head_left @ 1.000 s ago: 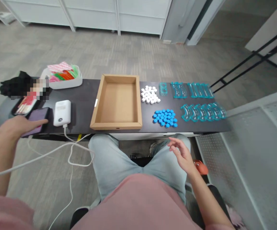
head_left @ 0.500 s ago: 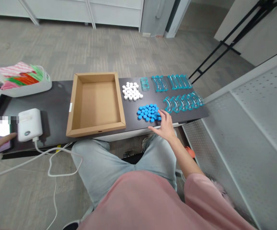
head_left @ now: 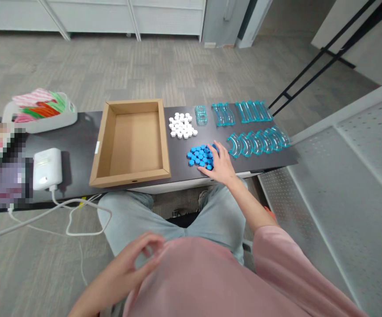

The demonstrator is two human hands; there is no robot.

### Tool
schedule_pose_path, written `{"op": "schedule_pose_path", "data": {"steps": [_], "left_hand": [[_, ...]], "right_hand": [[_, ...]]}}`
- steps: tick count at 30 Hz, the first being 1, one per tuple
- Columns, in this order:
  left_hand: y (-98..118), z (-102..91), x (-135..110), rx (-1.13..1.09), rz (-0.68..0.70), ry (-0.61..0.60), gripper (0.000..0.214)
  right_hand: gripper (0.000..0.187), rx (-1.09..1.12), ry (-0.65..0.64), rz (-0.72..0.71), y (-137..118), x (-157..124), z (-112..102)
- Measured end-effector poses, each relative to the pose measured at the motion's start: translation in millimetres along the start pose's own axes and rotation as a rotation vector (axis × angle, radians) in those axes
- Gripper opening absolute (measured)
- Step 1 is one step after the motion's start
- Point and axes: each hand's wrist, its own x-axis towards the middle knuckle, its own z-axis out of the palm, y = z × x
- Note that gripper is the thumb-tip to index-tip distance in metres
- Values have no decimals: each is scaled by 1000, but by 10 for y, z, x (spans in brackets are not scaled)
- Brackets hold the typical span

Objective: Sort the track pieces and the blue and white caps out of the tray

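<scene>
My right hand (head_left: 222, 165) rests at the right edge of a cluster of small blue hexagonal pieces (head_left: 198, 156), fingers spread and reaching over some of them. The covered pieces are partly hidden. In front of my shirt is my left hand (head_left: 141, 257), fingers loosely curved with the thumb apart and nothing visible in it. Similar white pieces (head_left: 181, 126) lie behind the blue ones. Beyond them are small clear pieces with teal edges (head_left: 200, 115), wavy ones (head_left: 223, 114), straight ones (head_left: 253, 111) and a row of curved ones (head_left: 258, 141).
An open cardboard box (head_left: 167, 149) stands on the dark table (head_left: 82, 154), left of the pieces. Further left are a white device (head_left: 47, 169) with a white cable (head_left: 88, 233) and a white basket (head_left: 42, 128) of colourful items. A perforated panel (head_left: 336, 189) borders the right side.
My left hand has left the phone-like device at far left and come back before my body. My right hand has shifted slightly left over the blue pieces. The view has moved a little.
</scene>
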Motion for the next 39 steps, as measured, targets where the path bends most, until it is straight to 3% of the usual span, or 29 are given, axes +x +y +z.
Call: {"op": "schedule_pose_path", "data": {"steps": [3,6,8,11,14,18,26,31,39], "left_hand": [[554,372,962,-15,142,133,64],[863,483,1919,126,280,233,77],[855,519,2384,200,255,301,90],[647,587,2758,201,125,331,94],[431,660,2863,167,18,367,83],[324,713,2886,182,2,386,78],[291,669,2847,248,14,306,107],[323,664,2807,275,0,292,105],[456,660,2771,333,-73,303,102]], "right_hand": [[107,-39,-23,-40,34,68,26],[103,-17,-23,-71,68,96,42],[101,5,-29,-85,84,102,47],[102,29,-41,-110,99,114,48],[98,39,-35,-121,112,138,48],[97,58,-42,-119,148,172,30],[94,148,-88,-131,176,133,-58],[90,145,-110,-101,121,152,-101],[69,51,-98,-28,3,228,-123]]}}
